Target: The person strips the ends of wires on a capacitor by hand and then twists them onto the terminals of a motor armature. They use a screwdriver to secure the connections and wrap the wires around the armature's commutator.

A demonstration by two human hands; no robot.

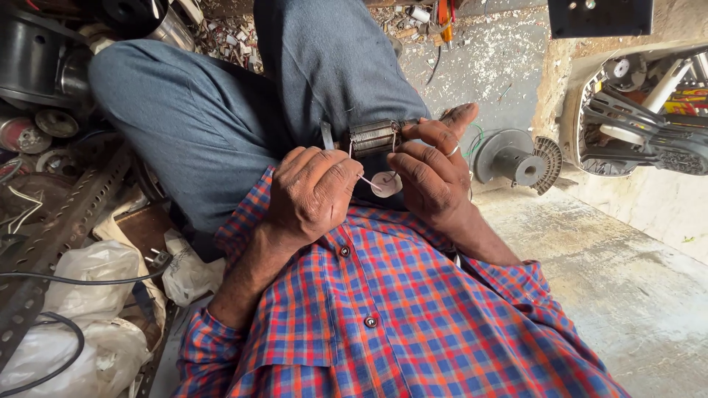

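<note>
- Armature core (374,138): small cylindrical metal piece with slotted sides, lying across the person's lap against the grey trousers (184,125), between the two hands.
- Right hand (431,173): grip closed round the right end of the armature core, fingers curled over it, index finger stretched along its top; a ring shows on one finger.
- Left hand (313,193): grip closed in a loose fist just left of the core, fingertips pinching a thin pale strip (366,180) that runs toward the core; whether the hand touches the core itself cannot be told.
- Pale round disc (386,183): sits just below the core, between the two hands, at the end of the thin strip.
- Checked shirt (383,309): red, blue and orange, buttoned, filling the lower middle of the view.
- Grey plastic spool part (516,158): on the concrete floor (634,280), to the right of the right hand, well apart from it.
- White fan housing (641,110): at the right edge of the floor, dark blades visible inside.
- Perforated metal angle bar (66,228): lying at the left, among black cables and white plastic bags (96,280).
- Metal cans and drums (44,66): heaped at the upper left corner.
</note>
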